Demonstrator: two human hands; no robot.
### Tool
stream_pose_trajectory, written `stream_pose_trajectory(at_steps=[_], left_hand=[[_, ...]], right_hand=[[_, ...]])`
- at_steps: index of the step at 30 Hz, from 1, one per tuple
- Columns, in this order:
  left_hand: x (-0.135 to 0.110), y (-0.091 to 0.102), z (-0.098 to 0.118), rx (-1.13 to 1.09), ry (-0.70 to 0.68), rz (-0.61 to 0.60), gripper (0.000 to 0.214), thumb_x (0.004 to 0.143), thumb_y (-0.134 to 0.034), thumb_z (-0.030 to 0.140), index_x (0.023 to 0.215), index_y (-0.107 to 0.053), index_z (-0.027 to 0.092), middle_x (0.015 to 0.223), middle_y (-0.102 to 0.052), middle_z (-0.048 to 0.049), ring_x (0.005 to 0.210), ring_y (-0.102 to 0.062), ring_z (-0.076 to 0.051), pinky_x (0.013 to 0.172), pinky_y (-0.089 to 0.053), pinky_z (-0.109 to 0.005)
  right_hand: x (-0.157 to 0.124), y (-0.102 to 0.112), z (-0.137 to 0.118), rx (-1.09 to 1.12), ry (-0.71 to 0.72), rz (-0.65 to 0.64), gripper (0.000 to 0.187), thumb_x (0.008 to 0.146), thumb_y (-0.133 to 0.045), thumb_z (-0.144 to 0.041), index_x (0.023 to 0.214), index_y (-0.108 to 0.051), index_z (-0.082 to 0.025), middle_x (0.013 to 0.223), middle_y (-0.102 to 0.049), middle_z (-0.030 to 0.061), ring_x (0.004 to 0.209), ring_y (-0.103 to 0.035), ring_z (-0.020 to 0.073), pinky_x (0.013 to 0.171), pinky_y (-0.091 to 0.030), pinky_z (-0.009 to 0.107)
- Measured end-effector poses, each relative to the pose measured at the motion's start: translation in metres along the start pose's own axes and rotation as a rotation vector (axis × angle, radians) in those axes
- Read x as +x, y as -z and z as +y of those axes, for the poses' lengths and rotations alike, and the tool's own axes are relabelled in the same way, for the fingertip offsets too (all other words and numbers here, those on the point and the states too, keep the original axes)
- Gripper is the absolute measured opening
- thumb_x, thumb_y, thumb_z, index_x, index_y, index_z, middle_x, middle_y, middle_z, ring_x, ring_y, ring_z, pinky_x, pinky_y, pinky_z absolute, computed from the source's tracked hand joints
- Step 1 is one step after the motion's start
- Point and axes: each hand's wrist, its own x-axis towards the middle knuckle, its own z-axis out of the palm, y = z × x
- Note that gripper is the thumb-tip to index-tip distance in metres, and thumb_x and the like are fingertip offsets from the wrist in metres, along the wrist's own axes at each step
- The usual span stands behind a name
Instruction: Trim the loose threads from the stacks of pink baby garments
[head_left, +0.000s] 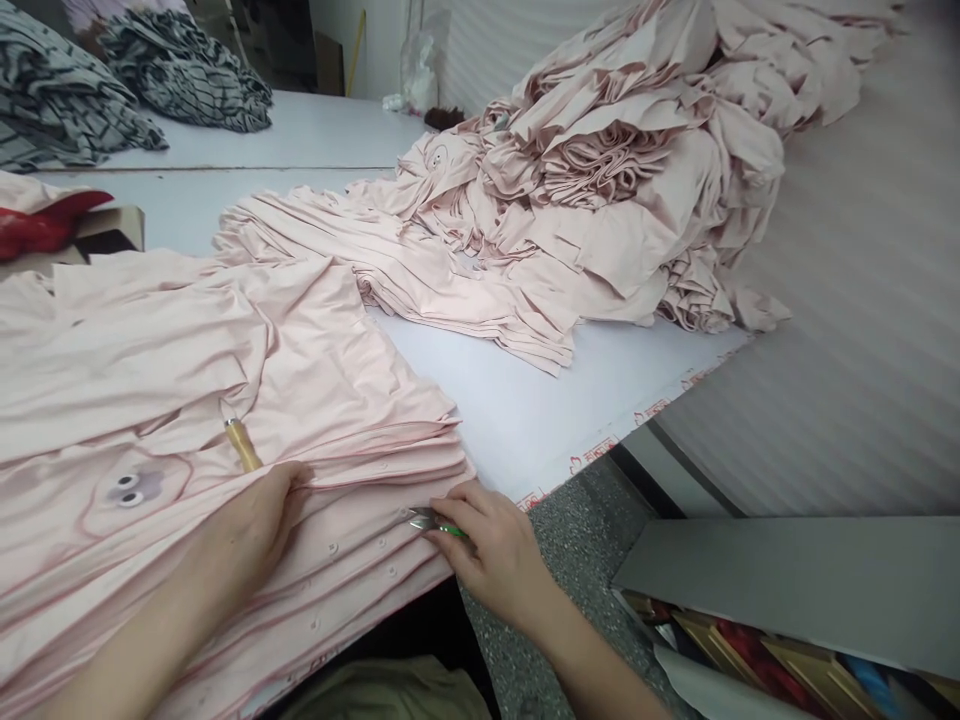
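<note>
A thick stack of pale pink garments (225, 400) lies at the table's near corner, with piped edges, small snap buttons and a printed cartoon face with eyes. My left hand (247, 530) presses flat on the stack and holds nothing. Just above it, a wooden tool handle (242, 445) sticks out from the fabric, its other end hidden. My right hand (487, 545) sits at the stack's edge, gripping small green-handled thread snips (435, 525) with metal blades pointing at the garments.
A large heap of pink garments (600, 190) and a fanned row (397, 270) lie on the white cutting table (510, 410). Grey striped fabric (187, 75) sits at the far left. A red cloth (45, 225) lies on cardboard. Speckled floor (547, 600) lies below the table's edge.
</note>
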Motion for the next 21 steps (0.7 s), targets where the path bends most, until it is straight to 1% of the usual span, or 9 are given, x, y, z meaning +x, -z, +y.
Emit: stream_pose_trajectory(at_steps=[2,4,7,9,12,14,16,18,21], left_hand=[[-0.002,-0.003,-0.003,0.014,-0.092,0.054,0.019,0.095,-0.041,0.037,0.094,-0.055,0.024,0.076,-0.068,0.0015,0.065,-0.066,-0.015,0.06,-0.05,-0.025],[-0.004,-0.006,-0.006,0.023,-0.191,0.096,0.016,0.094,-0.042,0.031,0.099,-0.055,0.023,0.085,-0.068,-0.0011,0.073,-0.067,-0.016,0.067,-0.051,-0.025],[-0.009,-0.009,-0.007,0.063,-0.258,0.139,0.018,0.092,-0.05,0.035,0.104,-0.055,0.023,0.093,-0.068,-0.0042,0.081,-0.068,-0.017,0.069,-0.053,-0.026],[-0.013,-0.008,-0.007,0.09,-0.238,0.133,0.02,0.09,-0.052,0.038,0.104,-0.055,0.023,0.093,-0.068,-0.0047,0.081,-0.067,-0.019,0.07,-0.053,-0.028],[-0.018,-0.001,-0.008,0.109,-0.159,0.078,0.018,0.092,-0.044,0.035,0.096,-0.056,0.023,0.086,-0.066,-0.0032,0.073,-0.065,-0.018,0.067,-0.052,-0.03],[-0.021,0.006,-0.009,0.118,-0.112,0.066,0.017,0.092,-0.043,0.034,0.096,-0.056,0.024,0.083,-0.065,-0.0019,0.069,-0.064,-0.017,0.065,-0.051,-0.03],[-0.025,0.011,-0.011,0.134,-0.099,0.093,0.016,0.092,-0.045,0.033,0.099,-0.055,0.023,0.088,-0.067,-0.0029,0.075,-0.066,-0.018,0.07,-0.053,-0.03],[-0.029,0.013,-0.015,0.177,-0.121,0.109,0.018,0.092,-0.044,0.032,0.101,-0.056,0.023,0.1,-0.069,-0.0059,0.083,-0.068,-0.02,0.075,-0.054,-0.032],[-0.039,0.014,-0.021,0.317,-0.157,0.101,0.024,0.092,-0.039,0.03,0.097,-0.062,0.023,0.109,-0.068,-0.0093,0.084,-0.067,-0.022,0.073,-0.054,-0.035]], right_hand=[[-0.007,-0.006,0.003,-0.042,0.013,0.046,0.015,0.096,-0.055,-0.027,0.102,-0.067,-0.021,0.093,-0.068,0.0042,0.076,-0.06,0.0181,0.066,-0.04,0.03],[-0.01,-0.012,0.004,-0.061,0.032,0.084,0.017,0.098,-0.053,-0.027,0.101,-0.068,-0.02,0.093,-0.068,0.005,0.077,-0.061,0.0182,0.067,-0.041,0.03],[-0.008,-0.02,0.003,-0.1,0.061,0.119,0.017,0.097,-0.052,-0.025,0.101,-0.068,-0.019,0.091,-0.068,0.0053,0.076,-0.061,0.0179,0.065,-0.039,0.03],[-0.007,-0.024,0.001,-0.137,0.069,0.141,0.017,0.097,-0.053,-0.024,0.103,-0.068,-0.018,0.09,-0.068,0.0055,0.075,-0.061,0.0181,0.064,-0.038,0.03],[-0.007,-0.027,0.001,-0.156,0.055,0.159,0.018,0.098,-0.051,-0.025,0.102,-0.068,-0.018,0.088,-0.067,0.0055,0.074,-0.06,0.0184,0.064,-0.037,0.03],[-0.007,-0.027,0.001,-0.145,0.044,0.163,0.02,0.099,-0.049,-0.026,0.101,-0.068,-0.018,0.087,-0.067,0.0056,0.075,-0.06,0.0186,0.064,-0.037,0.03],[-0.007,-0.029,0.001,-0.132,0.042,0.164,0.022,0.1,-0.048,-0.028,0.102,-0.068,-0.018,0.087,-0.067,0.0061,0.075,-0.06,0.019,0.065,-0.037,0.031],[-0.006,-0.031,0.001,-0.123,0.053,0.168,0.024,0.101,-0.047,-0.029,0.103,-0.068,-0.018,0.088,-0.067,0.0067,0.076,-0.06,0.0193,0.066,-0.037,0.031],[-0.004,-0.035,0.003,-0.124,0.065,0.19,0.025,0.102,-0.045,-0.029,0.101,-0.068,-0.018,0.089,-0.068,0.0069,0.077,-0.061,0.0194,0.067,-0.038,0.031]])
